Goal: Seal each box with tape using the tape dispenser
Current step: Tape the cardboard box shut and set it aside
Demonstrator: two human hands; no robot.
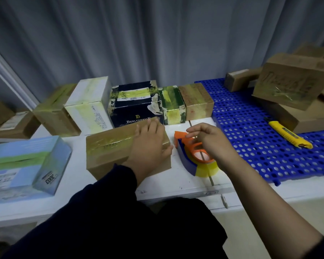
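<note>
On the table (176, 181), the tape dispenser (190, 162) lies pointing away-left; right hand (211, 144) hovers, grip loose; left hand (150, 144) flat on box (108, 154).

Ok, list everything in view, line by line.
brown box: one, taped, centre
tape dispenser: one, orange and blue, yellow tape, right of that box
back-row boxes: five, brown, white, navy, green-yellow, brown, along back
light blue box: one, left
far-left boxes: brown, count unclear
mat: one, blue, perforated, right side
utility knife: one, yellow, on mat
stacked boxes: several, brown, on mat, far right
table: one, white, underneath
curtain: one, grey, behind
left hand: one, flat on brown box
right hand: one, at tape dispenser, grip unclear
</note>
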